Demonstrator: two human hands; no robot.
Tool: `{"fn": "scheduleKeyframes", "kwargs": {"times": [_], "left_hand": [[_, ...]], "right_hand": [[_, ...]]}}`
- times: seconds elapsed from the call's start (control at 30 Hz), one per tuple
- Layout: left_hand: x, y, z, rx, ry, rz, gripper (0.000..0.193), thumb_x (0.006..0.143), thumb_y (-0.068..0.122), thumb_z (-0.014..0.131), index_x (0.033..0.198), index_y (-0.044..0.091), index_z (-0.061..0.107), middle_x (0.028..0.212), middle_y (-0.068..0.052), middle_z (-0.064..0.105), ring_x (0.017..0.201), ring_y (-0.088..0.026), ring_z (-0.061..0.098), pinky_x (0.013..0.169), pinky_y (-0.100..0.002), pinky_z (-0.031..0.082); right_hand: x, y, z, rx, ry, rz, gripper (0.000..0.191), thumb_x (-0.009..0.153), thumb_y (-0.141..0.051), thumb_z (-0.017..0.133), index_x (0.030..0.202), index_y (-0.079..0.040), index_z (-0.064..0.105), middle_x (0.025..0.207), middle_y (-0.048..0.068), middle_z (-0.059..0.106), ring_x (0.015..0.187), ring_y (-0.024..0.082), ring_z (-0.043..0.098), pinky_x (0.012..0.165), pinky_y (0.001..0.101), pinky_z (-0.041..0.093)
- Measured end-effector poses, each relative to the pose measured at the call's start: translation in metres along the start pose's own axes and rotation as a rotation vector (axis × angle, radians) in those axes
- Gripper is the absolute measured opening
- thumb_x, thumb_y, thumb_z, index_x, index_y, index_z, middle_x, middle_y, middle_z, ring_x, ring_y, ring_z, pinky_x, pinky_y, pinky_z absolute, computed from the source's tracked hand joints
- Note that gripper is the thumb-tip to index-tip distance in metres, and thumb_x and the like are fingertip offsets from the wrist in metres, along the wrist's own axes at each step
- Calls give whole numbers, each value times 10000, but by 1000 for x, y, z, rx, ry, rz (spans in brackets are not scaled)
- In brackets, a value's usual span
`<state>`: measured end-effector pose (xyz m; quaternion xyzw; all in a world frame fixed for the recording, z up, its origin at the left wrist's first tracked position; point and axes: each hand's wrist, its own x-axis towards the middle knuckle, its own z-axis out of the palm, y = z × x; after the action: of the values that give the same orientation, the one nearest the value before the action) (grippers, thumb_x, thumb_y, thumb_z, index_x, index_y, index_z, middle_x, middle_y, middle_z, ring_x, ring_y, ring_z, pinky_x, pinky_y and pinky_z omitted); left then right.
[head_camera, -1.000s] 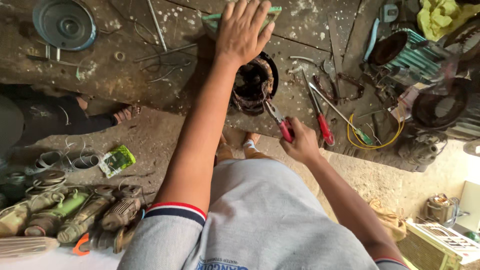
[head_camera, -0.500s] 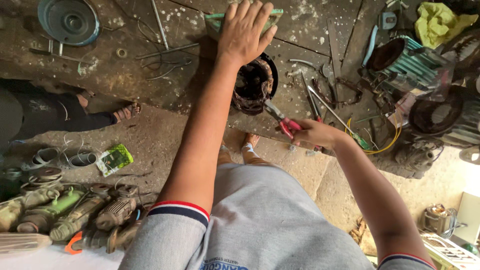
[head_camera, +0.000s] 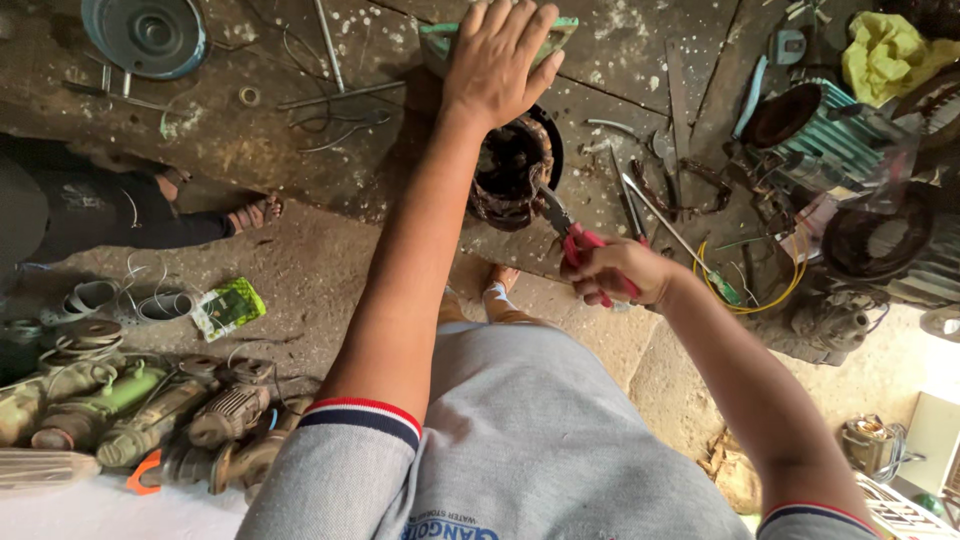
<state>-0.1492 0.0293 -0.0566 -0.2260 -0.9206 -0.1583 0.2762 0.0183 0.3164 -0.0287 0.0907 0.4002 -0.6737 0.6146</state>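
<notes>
My left hand (head_camera: 500, 60) rests flat, fingers spread, on top of a dark round motor stator (head_camera: 515, 170) that stands on a dirty wooden workbench (head_camera: 300, 150). Red-handled pliers (head_camera: 575, 240) are gripped in my right hand (head_camera: 620, 272), and their jaws point at the stator's right side. Whether the jaws touch the windings I cannot tell. My arms and grey shirt cover the lower middle of the view.
A second stator with a teal ribbed housing (head_camera: 810, 125), a yellow wire loop (head_camera: 745, 295), screwdrivers (head_camera: 660, 215) and a round metal cover (head_camera: 145, 35) lie on the bench. Another person's leg and sandalled foot (head_camera: 250, 212) are at left. Old motors (head_camera: 150, 420) lie on the floor.
My right hand has brought the pliers up and left, from beside the stator to its right side. My left hand stays on top of the stator.
</notes>
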Motion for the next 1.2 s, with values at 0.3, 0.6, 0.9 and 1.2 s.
{"fn": "scheduleKeyframes", "kwargs": {"times": [0.3,0.6,0.9,1.2], "left_hand": [[5,2,3,-40,-66,-27,557,1129,513,405,1426,59,531,1343,-122,590,1284,-307,498,1113,-502,311],[2,4,8,-3,-131,-63,503,1152,459,332,1461,99,500,1408,-103,576,1335,-300,479,1157,-514,278],[7,6,-1,56,-181,-34,597,1177,514,271,1628,125,308,1645,-87,374,1506,-291,323,1234,-510,188],[6,8,-14,-33,-252,-18,720,1142,609,315,1621,74,274,1638,-164,357,1502,-338,298,1219,-515,174]], "right_hand": [[49,50,9,-1243,897,-566,339,887,-88,613,1217,-45,549,956,232,657,875,454,661,784,481,536],[47,68,23,-1267,977,-760,439,823,-79,675,1247,-18,580,1016,244,658,926,482,647,784,496,537],[-17,72,39,-1511,988,-598,558,798,-115,710,1325,-13,556,1095,215,659,1025,433,632,896,498,507],[-52,51,40,-834,743,23,532,985,-331,566,1476,-131,537,1274,115,694,1231,275,636,1117,459,453]]}}
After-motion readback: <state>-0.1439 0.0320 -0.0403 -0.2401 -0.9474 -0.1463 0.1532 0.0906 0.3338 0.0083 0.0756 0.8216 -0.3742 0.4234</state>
